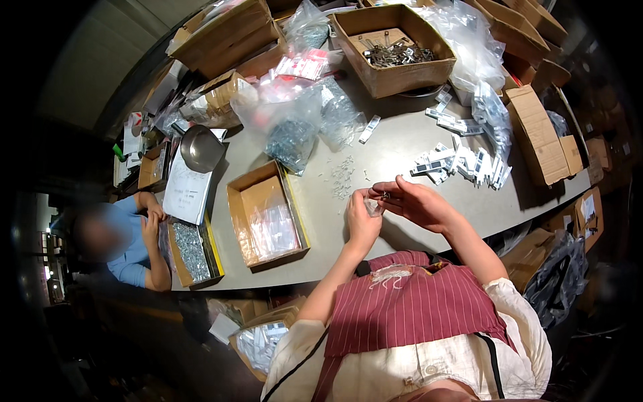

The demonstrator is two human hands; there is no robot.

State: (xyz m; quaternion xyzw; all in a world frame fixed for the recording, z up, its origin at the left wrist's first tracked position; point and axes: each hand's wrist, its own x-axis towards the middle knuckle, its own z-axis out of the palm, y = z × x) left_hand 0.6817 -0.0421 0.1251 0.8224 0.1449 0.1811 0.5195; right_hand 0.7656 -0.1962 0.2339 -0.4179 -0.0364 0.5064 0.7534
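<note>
Bag of clear, crumpled plastic (374, 207), small in size, sits over the grey tabletop (323, 221) in the left hand (364, 224), whose fingers are pinched around it. Beside it, the right hand (416, 202) reaches across with its thumb raised and a few tiny shiny metal pieces (385, 195) at its fingers; whether these are gripped or merely resting there I cannot tell. The step in hand looks like filling the bag with small hardware, and the next move probably calls for holding its mouth open while the right fingers let the pieces drop in. Just beyond the hands lie loose, pale, screw-like bits (343, 177), a likely supply; to the left stands a shallow brown cardboard box (254, 191) holding flat clear bags (274, 231), and to the right a heap of white-and-grey oblong parts (462, 162). The bag's opening and contents are too small to make out, and the right fingers partly cover the pieces. Farther left, a co-worker in blue (125, 231) has hands whose contents are hidden, while brown cartons (224, 40) at the top are cut off by the dark rim
</note>
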